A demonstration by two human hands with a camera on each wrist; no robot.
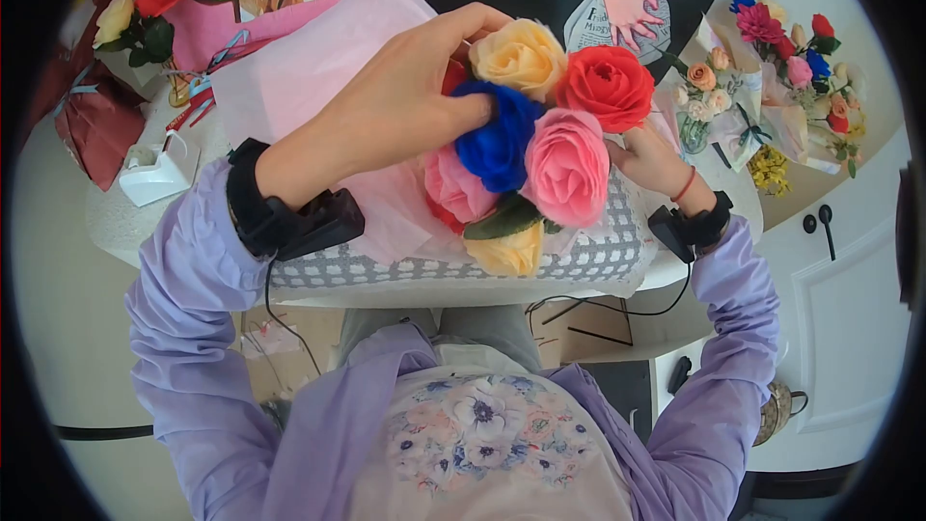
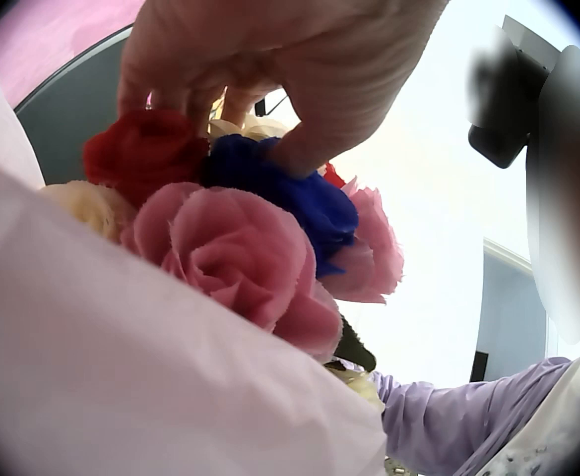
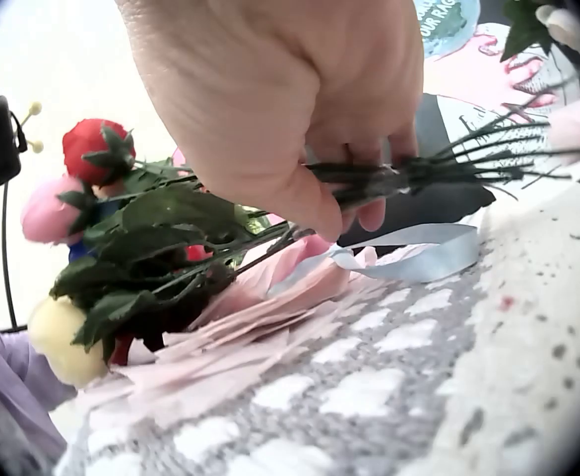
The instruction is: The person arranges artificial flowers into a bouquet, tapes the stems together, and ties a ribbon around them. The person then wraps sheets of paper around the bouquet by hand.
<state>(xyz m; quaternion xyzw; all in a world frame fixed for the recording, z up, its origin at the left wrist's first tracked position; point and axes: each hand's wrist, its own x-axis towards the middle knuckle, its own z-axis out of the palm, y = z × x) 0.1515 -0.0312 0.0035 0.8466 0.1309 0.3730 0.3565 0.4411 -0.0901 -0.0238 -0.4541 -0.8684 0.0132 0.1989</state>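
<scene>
A bunch of artificial roses in red (image 1: 605, 87), pink (image 1: 567, 169), cream (image 1: 518, 58) and blue is held up over the table. My left hand (image 1: 395, 101) reaches over the blooms from the left, its thumb on the blue rose (image 2: 280, 198) and its fingers bent down among the heads behind. Below the blooms, my right hand (image 3: 300, 109) grips the gathered green stems (image 3: 429, 177), whose ends stick out past the fingers. Pink wrapping paper (image 1: 318, 106) lies beside and under the bunch. A light-blue ribbon (image 3: 419, 250) lies below the stems.
Wrapped bouquets (image 1: 805, 68) stand at the right, and a dark-red wrapped one (image 1: 96, 125) at the left. A white tape dispenser (image 1: 159, 169) and red-handled scissors (image 1: 193, 108) are on the left of the table. A grey-and-white cloth (image 1: 328, 267) covers the front edge.
</scene>
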